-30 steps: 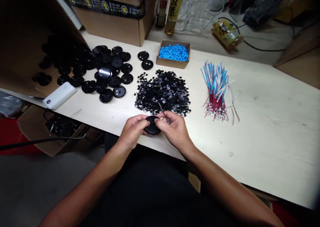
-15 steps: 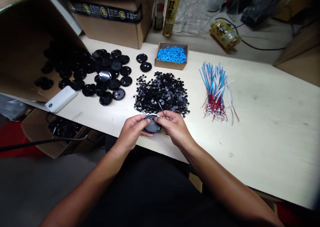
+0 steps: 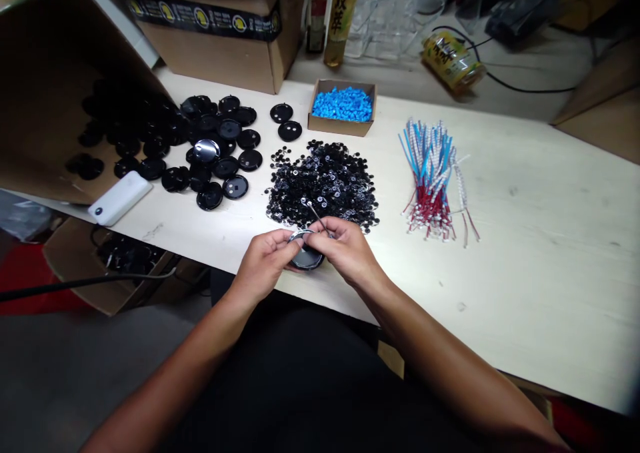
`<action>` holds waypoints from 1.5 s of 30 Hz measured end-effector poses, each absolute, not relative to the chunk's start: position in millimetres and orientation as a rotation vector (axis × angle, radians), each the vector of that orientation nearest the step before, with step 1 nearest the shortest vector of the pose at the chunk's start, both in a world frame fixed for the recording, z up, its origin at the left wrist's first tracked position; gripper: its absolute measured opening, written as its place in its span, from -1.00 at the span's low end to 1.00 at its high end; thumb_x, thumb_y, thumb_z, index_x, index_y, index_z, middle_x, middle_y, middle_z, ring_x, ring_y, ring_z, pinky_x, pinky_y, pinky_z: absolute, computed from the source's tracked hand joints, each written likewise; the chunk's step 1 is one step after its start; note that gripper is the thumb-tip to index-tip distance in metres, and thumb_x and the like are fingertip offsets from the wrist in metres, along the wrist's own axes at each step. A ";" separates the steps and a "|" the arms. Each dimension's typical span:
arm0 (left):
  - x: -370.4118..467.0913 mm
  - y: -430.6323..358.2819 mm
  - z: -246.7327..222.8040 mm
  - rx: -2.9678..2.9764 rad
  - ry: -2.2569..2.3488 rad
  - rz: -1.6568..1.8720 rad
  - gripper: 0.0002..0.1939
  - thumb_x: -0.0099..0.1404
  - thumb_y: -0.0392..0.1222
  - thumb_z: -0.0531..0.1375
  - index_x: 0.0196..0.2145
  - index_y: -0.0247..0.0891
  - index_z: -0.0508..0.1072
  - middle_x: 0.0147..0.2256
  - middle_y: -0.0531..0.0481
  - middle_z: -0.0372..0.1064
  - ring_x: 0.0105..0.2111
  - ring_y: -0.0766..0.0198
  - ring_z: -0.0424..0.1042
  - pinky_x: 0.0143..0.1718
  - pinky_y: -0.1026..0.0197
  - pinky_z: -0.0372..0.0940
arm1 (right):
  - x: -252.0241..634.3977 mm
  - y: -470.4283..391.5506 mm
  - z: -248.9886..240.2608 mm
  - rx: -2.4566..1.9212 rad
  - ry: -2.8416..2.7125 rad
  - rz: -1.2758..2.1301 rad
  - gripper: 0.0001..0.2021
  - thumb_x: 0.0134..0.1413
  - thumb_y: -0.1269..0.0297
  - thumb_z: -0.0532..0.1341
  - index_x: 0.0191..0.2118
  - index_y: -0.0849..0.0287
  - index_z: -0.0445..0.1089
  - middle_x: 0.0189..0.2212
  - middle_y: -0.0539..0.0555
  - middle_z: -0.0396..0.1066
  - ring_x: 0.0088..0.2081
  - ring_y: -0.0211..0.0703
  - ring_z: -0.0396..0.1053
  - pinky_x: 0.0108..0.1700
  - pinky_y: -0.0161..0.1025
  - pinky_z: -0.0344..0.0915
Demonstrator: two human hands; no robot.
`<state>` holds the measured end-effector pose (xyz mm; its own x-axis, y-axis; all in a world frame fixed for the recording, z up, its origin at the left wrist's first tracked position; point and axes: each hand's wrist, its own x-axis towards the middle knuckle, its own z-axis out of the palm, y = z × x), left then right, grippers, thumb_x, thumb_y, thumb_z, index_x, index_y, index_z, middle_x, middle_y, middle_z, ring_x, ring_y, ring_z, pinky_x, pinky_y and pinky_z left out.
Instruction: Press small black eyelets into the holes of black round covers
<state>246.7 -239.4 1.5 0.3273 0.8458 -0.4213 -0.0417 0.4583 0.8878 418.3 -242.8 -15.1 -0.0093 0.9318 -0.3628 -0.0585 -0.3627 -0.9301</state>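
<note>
A round black plastic cover [image 3: 307,258] is tilted between my two hands, near the front edge of the table. My left hand [image 3: 265,258] grips its left side, thumb on top and fingers beneath. My right hand [image 3: 345,246] is closed at the cover's upper right, its thumb pressing near the rim. A thin metal rod [image 3: 316,212] sticks out from my right fingers toward the upper left; its other end is hidden. Just beyond my hands lies a heap of small black discs [image 3: 325,180]. My thumbs hide part of the cover's inside.
More black covers [image 3: 230,130] spill from a cardboard box [image 3: 45,46] on the left, beside a white device [image 3: 120,198]. A small box of blue parts [image 3: 343,130] stands behind the heap. Bundled wires [image 3: 430,180] lie right; bottles [image 3: 343,23] stand behind.
My right thumb has shifted left over the cover, and the metal rod has swung a little left with it. The cover is tilted more. The whole view has shifted slightly.
</note>
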 end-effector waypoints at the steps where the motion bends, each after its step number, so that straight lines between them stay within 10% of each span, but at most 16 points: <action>1: 246.9 -240.1 2.1 0.929 1.071 0.707 -0.71 0.30 -0.05 0.38 -0.16 -0.33 0.64 -0.35 -0.05 0.59 -0.34 0.25 0.53 -0.29 0.26 0.49 | 418.8 -242.6 -14.4 -1.428 -0.966 1.501 -0.83 -0.05 0.21 0.39 -0.36 0.20 0.50 -0.50 -0.04 0.41 -0.47 -0.28 0.25 -0.38 -0.31 0.16; 16: 244.7 -240.3 -1.9 0.921 1.117 0.773 -0.83 0.29 -0.12 0.36 -0.29 -0.29 0.61 -0.42 0.03 0.54 -0.44 0.29 0.50 -0.39 0.30 0.42 | 427.4 -248.8 7.0 -1.377 -1.063 1.569 -0.85 0.16 0.17 0.34 -0.29 0.14 0.53 -0.50 -0.09 0.37 -0.49 -0.31 0.24 -0.39 -0.32 0.16; 27: 200.4 -267.7 -25.5 0.715 1.344 0.717 -0.69 0.15 -0.01 0.42 -0.30 -0.34 0.62 -0.40 -0.04 0.56 -0.47 0.21 0.55 -0.58 0.26 0.50 | 416.6 -277.2 -6.0 -1.504 -1.688 1.180 -0.73 0.39 0.19 0.19 0.02 0.06 0.61 -0.01 0.05 0.62 0.02 0.03 0.56 0.05 -0.15 0.41; 45: 138.0 -309.6 -52.6 0.521 1.393 0.789 -0.57 0.18 0.09 0.44 -0.24 -0.39 0.62 -0.36 -0.15 0.63 -0.46 0.16 0.63 -0.50 0.29 0.49 | 340.2 -265.8 -29.9 -1.425 -1.923 1.379 -0.85 0.26 0.27 0.26 -0.21 0.10 0.61 -0.45 -0.01 0.52 -0.43 -0.18 0.41 -0.31 -0.25 0.23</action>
